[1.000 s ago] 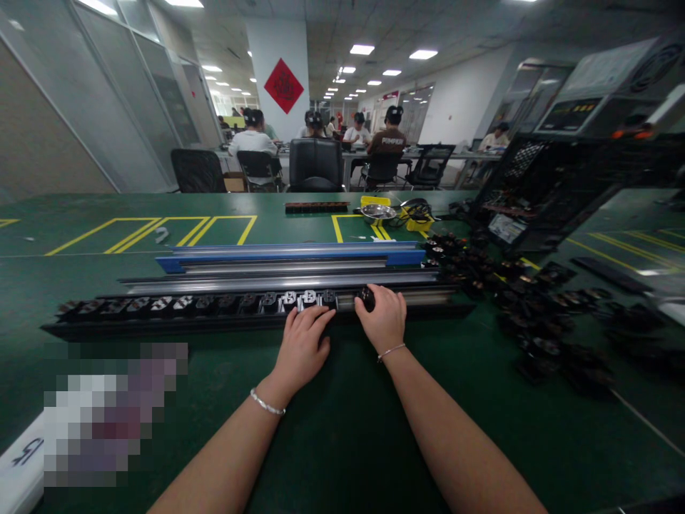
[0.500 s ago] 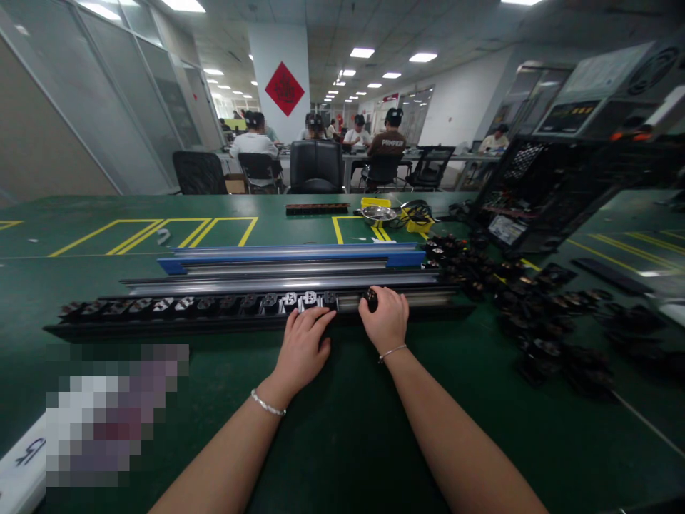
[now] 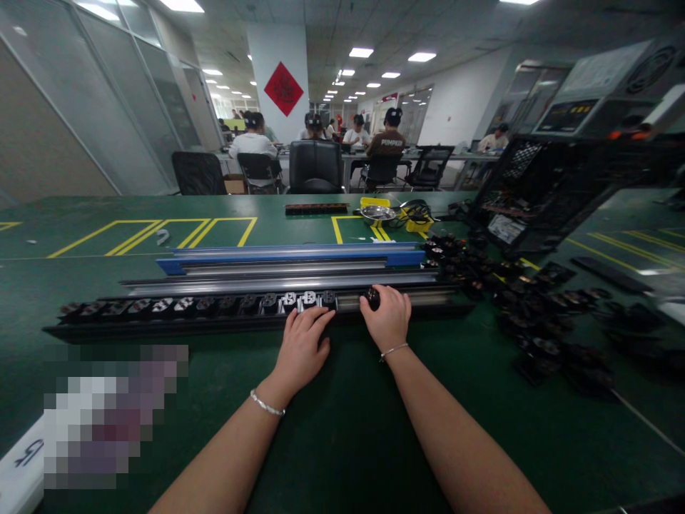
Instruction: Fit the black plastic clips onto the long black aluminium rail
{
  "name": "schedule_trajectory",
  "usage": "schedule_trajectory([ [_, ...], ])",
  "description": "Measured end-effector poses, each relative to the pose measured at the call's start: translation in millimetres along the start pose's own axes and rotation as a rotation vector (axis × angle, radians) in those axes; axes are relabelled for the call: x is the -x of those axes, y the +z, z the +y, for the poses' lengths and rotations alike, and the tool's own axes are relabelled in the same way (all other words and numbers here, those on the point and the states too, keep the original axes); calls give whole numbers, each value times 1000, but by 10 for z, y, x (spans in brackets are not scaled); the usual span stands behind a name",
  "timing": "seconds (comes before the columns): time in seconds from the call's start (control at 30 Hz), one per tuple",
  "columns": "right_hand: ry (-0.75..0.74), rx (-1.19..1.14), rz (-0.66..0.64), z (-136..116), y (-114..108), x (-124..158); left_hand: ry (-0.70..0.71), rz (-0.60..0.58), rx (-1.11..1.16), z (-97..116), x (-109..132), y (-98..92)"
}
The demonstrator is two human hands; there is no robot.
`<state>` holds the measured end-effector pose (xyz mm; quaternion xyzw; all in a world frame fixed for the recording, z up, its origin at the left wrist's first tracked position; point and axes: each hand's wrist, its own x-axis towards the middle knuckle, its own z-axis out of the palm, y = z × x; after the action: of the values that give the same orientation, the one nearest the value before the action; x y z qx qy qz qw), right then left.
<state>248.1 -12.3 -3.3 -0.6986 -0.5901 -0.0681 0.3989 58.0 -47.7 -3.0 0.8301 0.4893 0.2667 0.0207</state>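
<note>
A long black channel rail [image 3: 187,330] lies across the table in front of me. Black socket modules [image 3: 227,304] sit in a row in its left and middle part, a few showing shiny metal faces. My left hand [image 3: 304,346] rests with outstretched fingertips on the rail's front edge, beside the last modules of the row. My right hand [image 3: 390,318] curls around a loose black socket module [image 3: 371,295] over the bare stretch of channel, a gap right of the row. Its fingers hide part of that module, so I cannot tell whether it touches the channel floor.
Behind stand more rails, one with blue sides [image 3: 267,264]. A heap of black modules [image 3: 540,314] spreads at the right, near an opened computer case [image 3: 527,193]. Farther back are a metal bowl [image 3: 377,213] and a short dark strip [image 3: 315,209]. People [image 3: 393,139] sit beyond the table.
</note>
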Motion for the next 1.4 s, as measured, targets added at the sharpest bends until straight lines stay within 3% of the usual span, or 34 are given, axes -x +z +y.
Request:
schedule_trajectory([
  [1.4,72,6,-4,82,-62,-20,1,3,-2,11,-12,-12],
])
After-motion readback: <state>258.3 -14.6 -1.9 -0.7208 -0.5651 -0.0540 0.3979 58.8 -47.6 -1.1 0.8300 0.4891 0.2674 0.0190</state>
